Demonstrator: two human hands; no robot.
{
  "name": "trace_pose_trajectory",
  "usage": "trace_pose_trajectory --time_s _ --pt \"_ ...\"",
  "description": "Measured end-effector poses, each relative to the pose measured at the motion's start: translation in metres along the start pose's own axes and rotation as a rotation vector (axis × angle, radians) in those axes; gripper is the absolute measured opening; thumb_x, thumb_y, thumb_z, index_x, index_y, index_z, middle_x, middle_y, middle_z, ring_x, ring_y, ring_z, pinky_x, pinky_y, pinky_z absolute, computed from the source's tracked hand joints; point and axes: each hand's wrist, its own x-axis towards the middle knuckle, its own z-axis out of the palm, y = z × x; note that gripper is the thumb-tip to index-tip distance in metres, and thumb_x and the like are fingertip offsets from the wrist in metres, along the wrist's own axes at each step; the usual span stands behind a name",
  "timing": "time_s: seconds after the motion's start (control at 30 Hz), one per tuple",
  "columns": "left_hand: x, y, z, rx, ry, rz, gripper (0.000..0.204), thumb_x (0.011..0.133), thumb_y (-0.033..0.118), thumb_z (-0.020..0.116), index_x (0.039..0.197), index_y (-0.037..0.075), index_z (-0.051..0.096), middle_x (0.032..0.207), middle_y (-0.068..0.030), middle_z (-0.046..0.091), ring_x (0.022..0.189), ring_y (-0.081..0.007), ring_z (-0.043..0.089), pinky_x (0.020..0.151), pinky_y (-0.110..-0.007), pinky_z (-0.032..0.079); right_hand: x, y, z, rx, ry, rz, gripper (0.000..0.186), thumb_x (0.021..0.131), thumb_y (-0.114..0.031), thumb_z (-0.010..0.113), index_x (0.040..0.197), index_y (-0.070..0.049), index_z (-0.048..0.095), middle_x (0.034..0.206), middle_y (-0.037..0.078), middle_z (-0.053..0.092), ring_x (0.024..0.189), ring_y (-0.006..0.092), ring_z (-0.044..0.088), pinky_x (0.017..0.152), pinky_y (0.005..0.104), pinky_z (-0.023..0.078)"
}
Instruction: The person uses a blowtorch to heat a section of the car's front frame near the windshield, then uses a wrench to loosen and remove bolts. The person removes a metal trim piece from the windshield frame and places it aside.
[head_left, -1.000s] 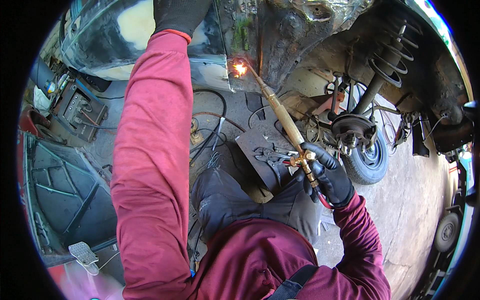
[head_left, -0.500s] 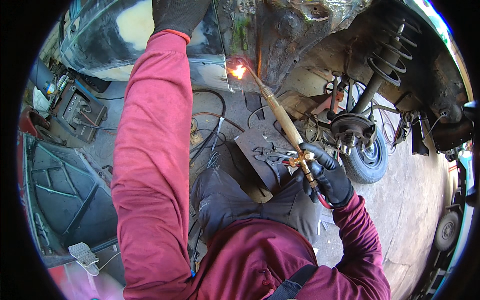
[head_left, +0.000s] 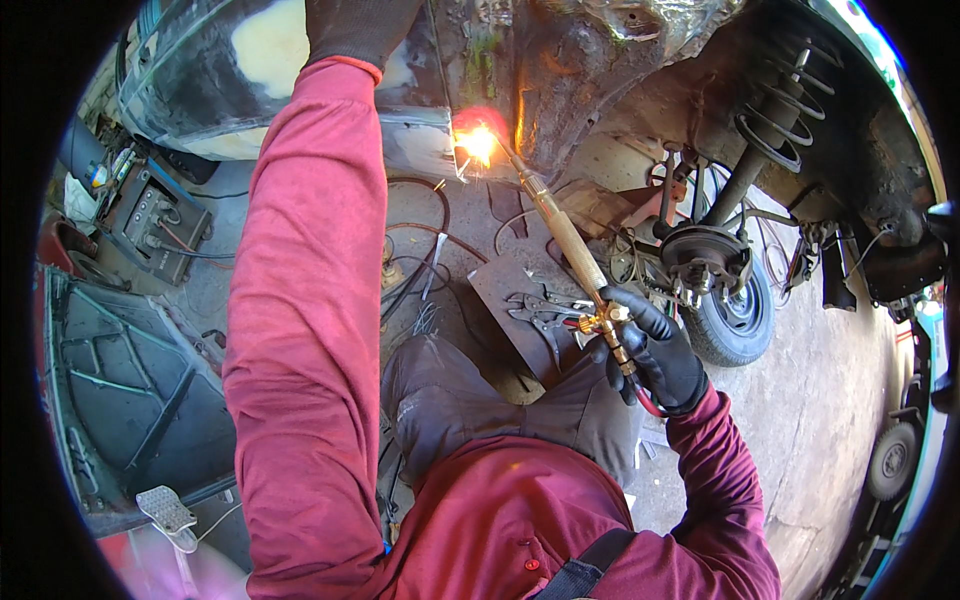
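My right hand point(head_left: 655, 355), in a black glove, is closed around the lower end of a brass gas welding torch point(head_left: 565, 235), near its valve knobs. The torch slants up and to the left, and a bright flame point(head_left: 478, 145) glares at its tip, against the lower corner of the car body panel point(head_left: 418, 140). The glare hides the exact spot being heated. My left hand point(head_left: 362, 28), also gloved in black, reaches up to the patchy painted panel; its fingers run out of the picture at the top, so their grip cannot be seen.
Locking pliers point(head_left: 545, 315) lie on a metal plate point(head_left: 490, 285) before my knees. To the right are a coil spring strut point(head_left: 770, 130), a brake hub point(head_left: 705, 260) and a loose wheel point(head_left: 740, 325). Hoses point(head_left: 445, 215), a welding machine point(head_left: 160, 225) and a car door point(head_left: 130, 380) are at left.
The flame at the torch tip has grown larger and brighter, with sparks dropping and a red-orange glow on the metal. Both hands have stayed nearly where they were.
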Motion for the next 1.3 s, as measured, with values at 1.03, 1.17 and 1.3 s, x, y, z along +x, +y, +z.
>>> trace_pose_trajectory --time_s 1.03,1.17,1.3 --pt "0.0 0.002 -0.004 -0.049 -0.029 -0.021 0.086 0.089 0.04 0.075 0.155 -0.005 0.044 0.107 -0.0174 0.078 0.1 -0.035 0.075 0.09 -0.044 0.058 -0.002 0.001 0.032 -0.82 0.099 -0.16 0.05 0.101 -0.013 0.069 0.15 -0.016 0.059 0.097 0.011 0.072 0.079 0.0203 0.069 0.074 0.0377 0.056" --pt "0.0 0.0 -0.002 -0.015 0.004 -0.002 0.087 0.088 0.041 0.076 0.155 -0.005 0.045 0.107 -0.0175 0.078 0.1 -0.0351 0.075 0.089 -0.044 0.058 0.0 0.008 0.046 -1.194 0.118 -0.386 0.054 0.094 -0.005 0.068 0.146 -0.017 0.062 0.095 0.017 0.07 0.08 0.0325 0.068 0.074 0.0429 0.056" --pt "0.0 -0.003 0.001 -0.02 0.022 0.02 0.087 0.088 0.042 0.077 0.155 -0.005 0.045 0.107 -0.0176 0.078 0.099 -0.0355 0.075 0.089 -0.045 0.058 0.0 0.009 0.057 -1.253 0.132 -0.315 0.054 0.093 -0.002 0.064 0.145 -0.018 0.063 0.089 0.018 0.066 0.079 0.0363 0.066 0.07 0.0453 0.053"
